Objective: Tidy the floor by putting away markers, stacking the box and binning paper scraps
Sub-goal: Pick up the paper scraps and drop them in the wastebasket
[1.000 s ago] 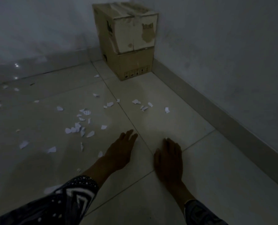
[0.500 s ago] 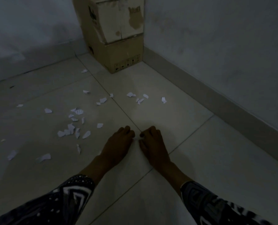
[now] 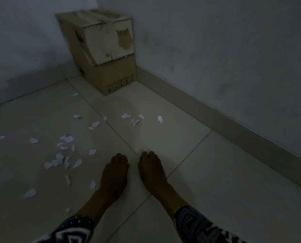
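Dim room, tiled floor (image 3: 207, 181). Left hand (image 3: 115, 174) and right hand (image 3: 150, 170) are down on the floor side by side near centre, fingers curled under; whether they pinch anything is too dark to tell. Paper scraps (image 3: 62, 155) are scattered left of the hands, with a smaller cluster (image 3: 134, 119) farther out toward the corner. Two stacked cardboard boxes (image 3: 107, 50) stand in the far corner against both walls, upper box upright, long axis running away along the left wall; printing on them is unreadable, the small handling symbols (image 3: 120, 85) at the lower edge included. A baseboard (image 3: 234, 130) runs along the right wall, with bare tiles between it and the hands. Patterned sleeves (image 3: 195, 223) show at the bottom.
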Demonstrator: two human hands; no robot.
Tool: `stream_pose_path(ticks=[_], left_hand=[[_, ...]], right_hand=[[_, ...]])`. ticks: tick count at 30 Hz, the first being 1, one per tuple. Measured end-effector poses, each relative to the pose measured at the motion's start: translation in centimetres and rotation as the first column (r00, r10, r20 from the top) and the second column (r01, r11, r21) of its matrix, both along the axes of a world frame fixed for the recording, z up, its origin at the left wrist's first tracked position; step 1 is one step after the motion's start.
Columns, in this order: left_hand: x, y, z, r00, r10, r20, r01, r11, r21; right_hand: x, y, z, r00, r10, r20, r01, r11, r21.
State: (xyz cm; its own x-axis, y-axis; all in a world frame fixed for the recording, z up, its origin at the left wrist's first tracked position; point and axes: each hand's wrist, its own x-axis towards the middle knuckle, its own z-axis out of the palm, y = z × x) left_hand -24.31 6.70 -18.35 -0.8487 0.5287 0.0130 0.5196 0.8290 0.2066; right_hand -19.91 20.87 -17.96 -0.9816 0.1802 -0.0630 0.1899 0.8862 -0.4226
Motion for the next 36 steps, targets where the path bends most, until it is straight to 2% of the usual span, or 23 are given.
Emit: stream_pose_path(ticks=[3, 5, 7, 9, 11, 12, 15, 17, 19, 23, 25, 26, 27, 29, 30, 32, 34, 36], left_hand=[[-0.7, 0.8, 0.7, 0.991, 0.098, 0.088, -0.104, 0.993, 0.06], [-1.4, 1.6, 1.7, 0.974, 0.143, 0.177, -0.177, 0.965, 0.196], [-1.8, 2.4, 2.8, 0.954, 0.142, 0.264, -0.231, 0.911, 0.343], [-1.9, 3.5, 4.2, 0.94, 0.131, 0.316, -0.264, 0.865, 0.427], [-1.9, 4.6, 5.0, 0.936, 0.108, 0.336, -0.27, 0.83, 0.487], [-1.9, 5.2, 5.2, 0.936, 0.085, 0.341, -0.258, 0.826, 0.501], [-1.8, 6.6, 5.8, 0.958, 0.025, 0.286, -0.159, 0.875, 0.458], [-2.0, 7.2, 6.0, 0.972, 0.018, 0.235, -0.115, 0.906, 0.408], [-2.4, 7.2, 5.8, 0.987, 0.001, 0.163, -0.061, 0.928, 0.367], [-3.9, 6.8, 5.6, 0.993, -0.076, -0.091, 0.1, 0.948, 0.302], [-5.2, 6.5, 5.6, 0.969, -0.101, -0.227, 0.158, 0.956, 0.248], [-6.0, 6.2, 5.5, 0.957, -0.114, -0.266, 0.177, 0.957, 0.229], [-7.0, 5.8, 5.4, 0.95, -0.124, -0.288, 0.194, 0.954, 0.229], [-8.8, 5.2, 4.6, 0.948, -0.123, -0.293, 0.194, 0.954, 0.228], [-9.8, 4.7, 4.3, 0.957, -0.106, -0.271, 0.167, 0.963, 0.213], [-12.0, 3.7, 3.4, 0.984, -0.055, -0.169, 0.083, 0.984, 0.16], [-14.2, 2.9, 2.9, 0.998, -0.019, -0.056, 0.024, 0.995, 0.096], [-16.2, 2.5, 2.2, 0.999, -0.005, 0.038, 0.004, 0.999, 0.044]], right_hand=[[-1.2, -0.3, 0.5, 0.986, -0.163, -0.043, 0.155, 0.977, -0.149], [-2.4, -0.3, 1.1, 0.938, -0.346, -0.031, 0.314, 0.883, -0.348], [-3.2, -0.2, 1.8, 0.877, -0.476, 0.068, 0.42, 0.687, -0.593], [-4.0, 0.2, 2.5, 0.842, -0.512, 0.17, 0.447, 0.485, -0.751], [-5.1, 1.0, 2.9, 0.808, -0.505, 0.303, 0.484, 0.275, -0.831], [-5.5, 1.3, 3.1, 0.793, -0.475, 0.381, 0.495, 0.138, -0.858], [-6.3, 1.5, 4.2, 0.798, -0.312, 0.516, 0.45, -0.261, -0.854], [-6.8, 1.7, 4.1, 0.801, -0.275, 0.531, 0.401, -0.412, -0.818], [-7.4, 1.8, 3.9, 0.785, -0.276, 0.555, 0.4, -0.458, -0.794], [-9.9, 2.5, 4.2, 0.701, -0.424, 0.573, 0.445, -0.368, -0.817], [-11.2, 2.9, 4.1, 0.648, -0.538, 0.539, 0.468, -0.276, -0.839], [-11.9, 3.1, 3.7, 0.625, -0.613, 0.484, 0.485, -0.182, -0.856], [-12.5, 3.4, 3.3, 0.603, -0.692, 0.397, 0.513, -0.045, -0.857], [-13.0, 4.1, 2.2, 0.608, -0.778, 0.157, 0.557, 0.278, -0.782], [-13.0, 4.6, 1.6, 0.642, -0.766, 0.033, 0.555, 0.435, -0.71], [-13.3, 6.1, 0.6, 0.742, -0.653, -0.15, 0.536, 0.713, -0.452], [-13.7, 7.4, 0.0, 0.86, -0.473, -0.188, 0.436, 0.875, -0.209], [-14.1, 8.6, -0.5, 0.919, -0.369, -0.141, 0.362, 0.929, -0.073]])
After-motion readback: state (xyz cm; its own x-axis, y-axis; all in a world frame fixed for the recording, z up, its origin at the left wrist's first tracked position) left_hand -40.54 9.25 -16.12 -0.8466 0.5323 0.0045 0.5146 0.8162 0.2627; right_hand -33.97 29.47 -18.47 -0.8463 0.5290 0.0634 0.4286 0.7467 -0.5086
